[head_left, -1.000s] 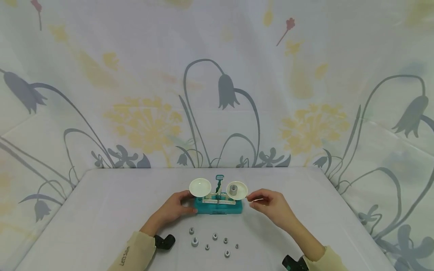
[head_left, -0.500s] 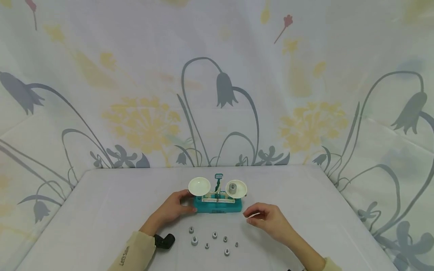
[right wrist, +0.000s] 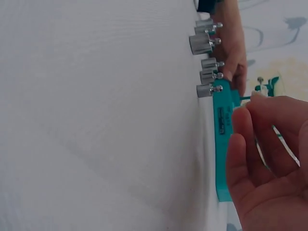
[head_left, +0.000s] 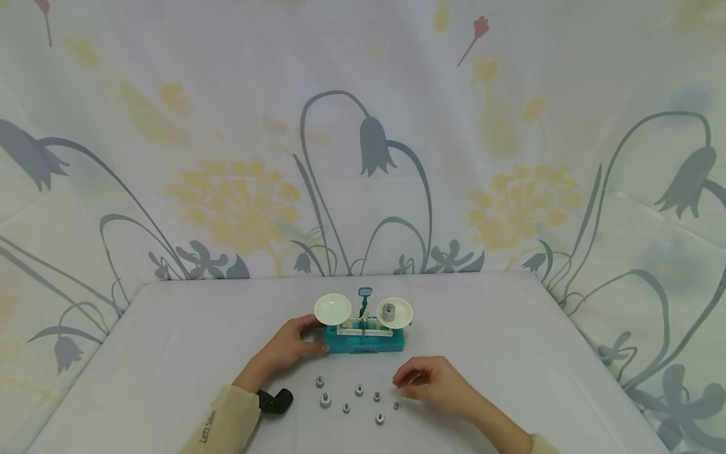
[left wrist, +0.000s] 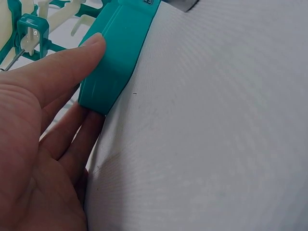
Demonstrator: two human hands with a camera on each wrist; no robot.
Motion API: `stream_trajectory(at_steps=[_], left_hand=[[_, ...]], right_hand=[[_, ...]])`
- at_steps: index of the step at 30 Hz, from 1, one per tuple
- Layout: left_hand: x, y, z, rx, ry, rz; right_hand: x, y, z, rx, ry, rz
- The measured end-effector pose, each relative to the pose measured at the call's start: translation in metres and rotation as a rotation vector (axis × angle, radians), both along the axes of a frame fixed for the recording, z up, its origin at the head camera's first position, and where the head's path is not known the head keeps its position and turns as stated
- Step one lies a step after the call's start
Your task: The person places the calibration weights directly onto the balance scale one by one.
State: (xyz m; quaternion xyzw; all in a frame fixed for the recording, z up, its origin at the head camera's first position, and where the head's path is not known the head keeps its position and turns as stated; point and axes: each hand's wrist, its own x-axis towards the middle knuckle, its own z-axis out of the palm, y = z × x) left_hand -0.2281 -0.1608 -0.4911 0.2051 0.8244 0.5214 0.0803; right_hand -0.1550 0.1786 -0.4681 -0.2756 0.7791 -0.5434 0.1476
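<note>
A small teal balance scale point(head_left: 363, 344) with two cream pans stands mid-table in the head view. One metal weight point(head_left: 388, 312) sits in its right pan point(head_left: 404, 314); the left pan point(head_left: 333, 309) holds nothing. My left hand point(head_left: 290, 345) grips the left end of the base, and the left wrist view shows the thumb on the teal base point(left wrist: 120, 48), fingers on its other side. My right hand point(head_left: 433, 383), fingers loosely curled and holding nothing, hovers in front of the scale's right side. Closest to it is a tiny weight point(head_left: 396, 405).
Several knobbed metal weights point(head_left: 326, 400) of differing sizes stand scattered on the white tablecloth point(head_left: 187, 353) in front of the scale. A flower-patterned curtain point(head_left: 244, 208) hangs behind the table. A black device point(head_left: 275, 401) is strapped at the left wrist.
My right hand has moved from beside the right pan toward the front, down near the loose weights. The left hand keeps its grip on the base. The head view has shifted slightly.
</note>
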Motion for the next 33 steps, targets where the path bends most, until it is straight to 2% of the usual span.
stream_trajectory(at_steps=[4, 10, 16, 23, 33], left_hand=[[-0.001, 0.001, -0.002, -0.002, 0.000, 0.000], [0.000, 0.001, -0.002, 0.000, 0.006, -0.001], [0.000, 0.001, -0.002, 0.009, 0.004, 0.001], [-0.002, -0.001, -0.001, -0.023, 0.003, 0.016], [-0.002, 0.000, -0.004, 0.004, -0.002, 0.012]], right_hand=[[0.001, -0.001, -0.006, 0.027, -0.038, 0.056], [0.002, -0.001, -0.014, 0.039, -0.006, 0.110], [0.004, -0.002, -0.015, 0.096, 0.009, 0.087], [0.001, -0.005, -0.017, 0.158, 0.033, 0.067], [0.004, -0.006, -0.017, 0.172, 0.022, 0.048]])
